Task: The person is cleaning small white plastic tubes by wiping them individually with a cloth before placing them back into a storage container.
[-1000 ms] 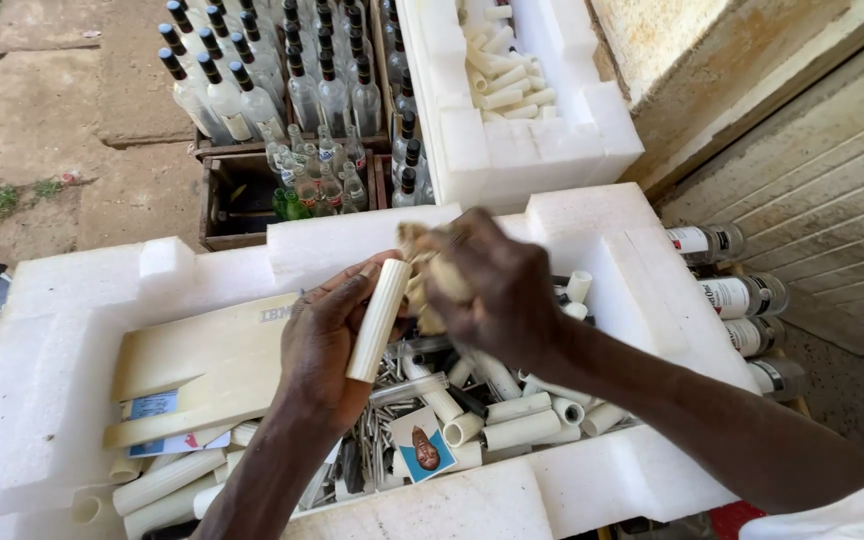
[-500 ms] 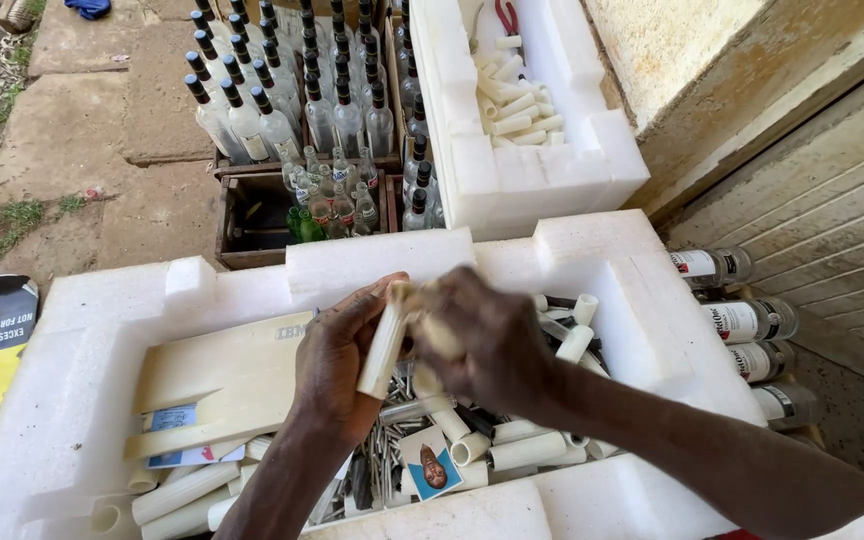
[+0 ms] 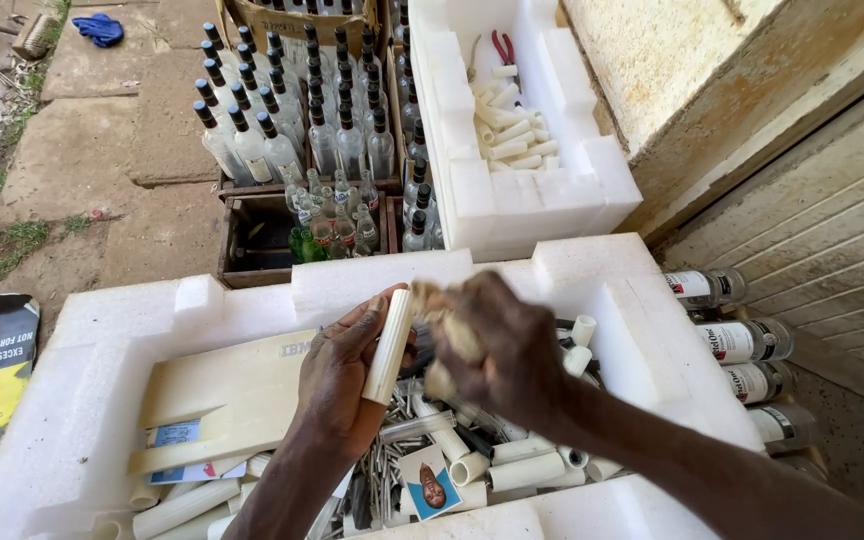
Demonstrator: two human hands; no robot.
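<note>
Your left hand [image 3: 344, 385] is closed around a cream tube [image 3: 389, 346], gripping it low so the upper half stands clear, nearly upright, above the near foam box [image 3: 102, 330]. Your right hand [image 3: 492, 350] is blurred; it looks curled around a pale wad [image 3: 439, 305] at the tube's top, at about 3 o'clock from it, though what the wad is cannot be told.

My reading is that you are working the wad against the tube's upper end. To do that well, keep the left grip firm and low so the tube does not twist, and leave the top free for the right hand. Hold both hands over the box, so anything that slips lands among the loose tubes [image 3: 512, 465] at 5 o'clock rather than on the ground.

Turn the tube with the left fingers rather than swinging the right wrist; that should reach the whole end evenly. Press lightly: the tube looks thin-walled and may crush or crack if pinched hard.

Watch your elbows. The bottles [image 3: 282, 130] in the crates at 12 o'clock stand close together, and more lie on their sides at 3 o'clock by the wall. The far box [image 3: 552, 190] at 1 o'clock holds tubes and red pliers [image 3: 505, 46].
</note>
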